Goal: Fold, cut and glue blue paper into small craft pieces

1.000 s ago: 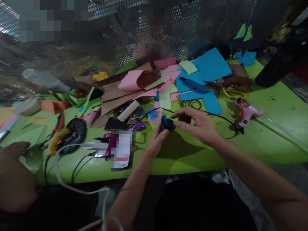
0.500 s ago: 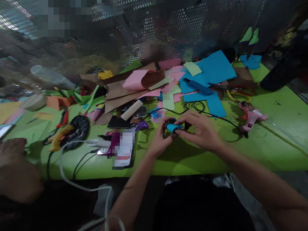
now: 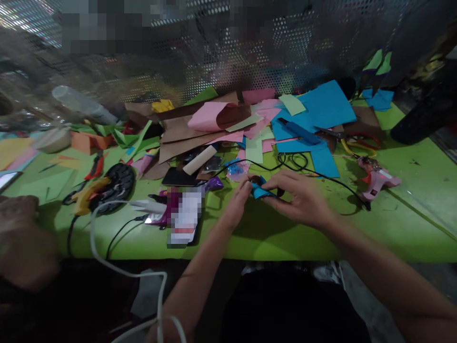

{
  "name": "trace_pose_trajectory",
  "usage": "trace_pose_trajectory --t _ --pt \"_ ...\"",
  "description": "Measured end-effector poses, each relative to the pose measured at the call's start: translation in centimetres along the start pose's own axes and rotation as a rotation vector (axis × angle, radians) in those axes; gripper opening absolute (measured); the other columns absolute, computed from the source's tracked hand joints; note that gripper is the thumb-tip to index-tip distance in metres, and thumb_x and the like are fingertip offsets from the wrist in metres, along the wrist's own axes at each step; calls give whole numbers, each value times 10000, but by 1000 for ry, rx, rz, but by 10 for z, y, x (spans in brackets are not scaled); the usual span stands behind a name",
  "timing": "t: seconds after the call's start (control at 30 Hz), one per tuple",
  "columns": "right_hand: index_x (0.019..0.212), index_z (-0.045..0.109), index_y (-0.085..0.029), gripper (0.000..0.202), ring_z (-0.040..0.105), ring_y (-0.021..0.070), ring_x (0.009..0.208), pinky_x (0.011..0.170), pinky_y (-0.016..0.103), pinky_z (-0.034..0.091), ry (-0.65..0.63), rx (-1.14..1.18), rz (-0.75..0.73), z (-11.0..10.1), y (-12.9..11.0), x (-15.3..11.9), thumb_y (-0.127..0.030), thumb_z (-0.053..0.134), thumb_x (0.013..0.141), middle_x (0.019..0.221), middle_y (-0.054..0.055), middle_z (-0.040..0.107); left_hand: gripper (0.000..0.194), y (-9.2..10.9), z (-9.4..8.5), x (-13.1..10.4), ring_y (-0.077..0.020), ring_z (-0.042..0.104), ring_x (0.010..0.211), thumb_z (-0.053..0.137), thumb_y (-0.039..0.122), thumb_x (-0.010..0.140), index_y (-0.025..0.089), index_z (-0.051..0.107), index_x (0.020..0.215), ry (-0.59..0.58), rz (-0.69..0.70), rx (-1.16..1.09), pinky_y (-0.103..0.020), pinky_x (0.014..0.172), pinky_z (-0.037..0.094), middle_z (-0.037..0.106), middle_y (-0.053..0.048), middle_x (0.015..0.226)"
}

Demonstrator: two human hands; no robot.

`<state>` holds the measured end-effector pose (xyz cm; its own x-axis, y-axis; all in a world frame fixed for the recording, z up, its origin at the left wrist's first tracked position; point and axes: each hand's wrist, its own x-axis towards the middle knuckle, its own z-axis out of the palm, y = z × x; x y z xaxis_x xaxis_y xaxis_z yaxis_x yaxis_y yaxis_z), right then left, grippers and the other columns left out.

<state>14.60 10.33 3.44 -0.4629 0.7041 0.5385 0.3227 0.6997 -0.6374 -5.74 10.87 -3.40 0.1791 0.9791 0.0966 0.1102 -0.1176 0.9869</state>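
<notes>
Both hands are on a small curled blue strip [image 3: 262, 192], felt-like or foam-like, just above the green tabletop near its front. Dark brown shows behind and beside the blue. My left hand [image 3: 238, 200] pinches the strip's left side with its fingertips. The thumb and fingers of my right hand [image 3: 298, 196] close on its right end and partly hide it. A black cable [image 3: 250, 165] runs across the table just beyond my fingers. A pink glue gun [image 3: 380, 183] lies to the right of my right hand.
Blue sheets [image 3: 326, 107], brown sheets [image 3: 189, 133] and scissors [image 3: 359, 143] lie along the back. To the left are a phone-like slab [image 3: 187, 216], a purple glue gun [image 3: 162, 214], a yellow glue gun [image 3: 85, 195] and another person's hand [image 3: 21, 238]. A white cable [image 3: 117, 272] loops over the front edge.
The blue strip has turned in my fingers; its spiral end no longer shows and an edge now sticks up. My right hand has shifted slightly right. The view has moved a little.
</notes>
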Motion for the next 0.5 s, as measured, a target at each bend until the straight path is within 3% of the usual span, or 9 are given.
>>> trace_pose_trajectory --t 0.13,0.27,0.37,0.5 --pt "1102 660 -237 199 659 199 938 799 313 515 -23 17 -30 2 1 0 -240 659 904 1017 63 712 423 9 4 1 -253 598 1119 467 567 904 198 599 1062 33 -47 -102 -408 985 496 655 -89 1120" --pt "1196 640 -251 351 636 199 971 730 284 528 -36 68 18 1 2 1 -169 674 856 1101 69 690 349 22 7 1 -246 619 1009 618 484 802 190 630 990 47 -99 -379 -385 891 513 667 -63 995" --pt "1179 654 -246 385 628 188 901 695 279 525 0 93 30 0 3 1 -93 634 827 1057 65 677 322 28 9 1 -223 614 950 678 442 751 190 656 950 70 -141 -511 -349 848 498 655 -40 943" --pt "1099 684 -238 315 637 206 944 764 315 535 -20 52 13 2 4 1 -89 610 831 1025 68 664 268 35 10 0 -222 588 952 693 405 722 184 662 870 63 -110 -513 -338 868 473 632 -40 904"
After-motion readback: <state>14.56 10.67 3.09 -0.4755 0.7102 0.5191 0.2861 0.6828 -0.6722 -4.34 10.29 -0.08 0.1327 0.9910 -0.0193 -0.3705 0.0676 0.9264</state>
